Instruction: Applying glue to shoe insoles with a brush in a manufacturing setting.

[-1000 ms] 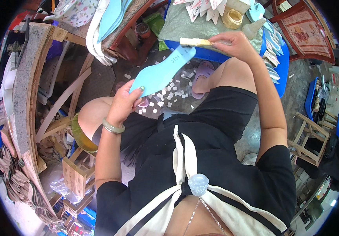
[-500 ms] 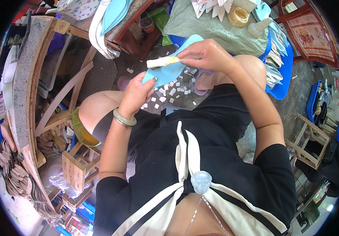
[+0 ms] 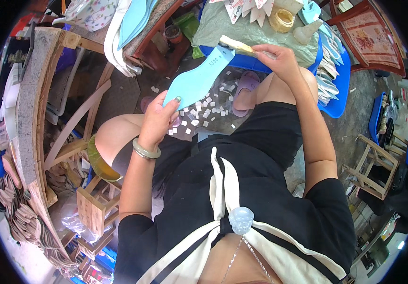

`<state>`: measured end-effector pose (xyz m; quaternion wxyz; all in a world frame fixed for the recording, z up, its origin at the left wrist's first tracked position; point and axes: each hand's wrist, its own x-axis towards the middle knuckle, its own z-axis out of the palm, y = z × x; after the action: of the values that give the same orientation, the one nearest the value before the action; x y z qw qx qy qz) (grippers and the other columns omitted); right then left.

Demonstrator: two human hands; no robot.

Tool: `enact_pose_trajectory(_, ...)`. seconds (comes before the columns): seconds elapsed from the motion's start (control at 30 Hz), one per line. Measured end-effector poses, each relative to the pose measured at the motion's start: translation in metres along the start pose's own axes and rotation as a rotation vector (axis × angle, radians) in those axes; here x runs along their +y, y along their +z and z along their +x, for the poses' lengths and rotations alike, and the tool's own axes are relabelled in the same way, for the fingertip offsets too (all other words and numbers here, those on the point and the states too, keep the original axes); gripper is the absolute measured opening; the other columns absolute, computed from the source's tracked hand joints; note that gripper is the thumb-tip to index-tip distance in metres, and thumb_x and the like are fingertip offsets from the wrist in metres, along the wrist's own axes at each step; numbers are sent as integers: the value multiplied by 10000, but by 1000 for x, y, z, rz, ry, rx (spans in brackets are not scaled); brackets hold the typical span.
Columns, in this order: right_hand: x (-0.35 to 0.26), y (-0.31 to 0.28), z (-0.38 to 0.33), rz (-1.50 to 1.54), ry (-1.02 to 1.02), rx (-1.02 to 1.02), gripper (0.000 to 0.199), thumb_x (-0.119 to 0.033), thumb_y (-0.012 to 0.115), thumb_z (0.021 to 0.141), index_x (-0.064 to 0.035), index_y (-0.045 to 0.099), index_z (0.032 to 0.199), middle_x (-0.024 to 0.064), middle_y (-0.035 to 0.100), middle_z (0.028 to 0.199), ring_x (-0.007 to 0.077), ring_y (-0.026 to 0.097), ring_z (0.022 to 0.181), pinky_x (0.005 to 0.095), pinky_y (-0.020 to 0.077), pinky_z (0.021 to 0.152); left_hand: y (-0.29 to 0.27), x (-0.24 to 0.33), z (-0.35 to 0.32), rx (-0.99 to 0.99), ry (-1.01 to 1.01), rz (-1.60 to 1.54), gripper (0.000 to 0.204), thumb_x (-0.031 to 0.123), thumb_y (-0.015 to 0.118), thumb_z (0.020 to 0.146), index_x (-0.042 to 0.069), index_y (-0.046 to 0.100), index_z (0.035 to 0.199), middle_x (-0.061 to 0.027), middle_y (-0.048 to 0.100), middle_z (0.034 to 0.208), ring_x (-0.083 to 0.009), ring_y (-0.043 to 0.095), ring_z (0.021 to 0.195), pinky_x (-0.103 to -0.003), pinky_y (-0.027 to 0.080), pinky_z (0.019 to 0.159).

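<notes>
Left hand and right hand gripping.

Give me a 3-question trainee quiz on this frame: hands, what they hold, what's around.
1. True or false: the left hand grips the light blue insole at its narrow end.
2. What does the right hand hold against the insole's wide end? A) scissors B) a brush C) a tape roll
3. Fill in: the floor between the person's knees is strewn with small white ____.

Key
1. True: fingers wrap the narrow end, the wide end points up to the right.
2. B: the brush tip rests on the insole.
3. Squares (paper-like bits; material unclear).
</notes>
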<state>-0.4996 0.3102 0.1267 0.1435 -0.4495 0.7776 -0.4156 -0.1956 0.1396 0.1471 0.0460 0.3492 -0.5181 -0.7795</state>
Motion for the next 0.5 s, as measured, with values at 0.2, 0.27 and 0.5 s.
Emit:
enact_pose_trajectory(0.2,3,7,-27,81,98,244,202,-156,666,822,-72,696,1004,78,706,867,107,650,773,246,500,716,25,-1,15,57,-40,-100,170,166,512,921,74,547,1059,77,465,711,13,344,510,-149,258,421)
enact_pose_trajectory(0.27,-9,11,-39,125,122,258,203,-138,664,822,-71,693,1011,86,704,883,118,653,788,252,502,722,39,3,22,48,21,-136,170,191,513,919,92,539,1054,80,462,720,5,334,502,-158,246,416)
enact_pose_trajectory(0.5,-16,16,-81,356,78,216,220,-53,620,842,-6,661,1053,77,687,985,117,630,899,244,489,793,89,23,59,50,107,-179,138,211,506,917,110,530,1007,78,449,711,-8,355,520,-173,264,430)
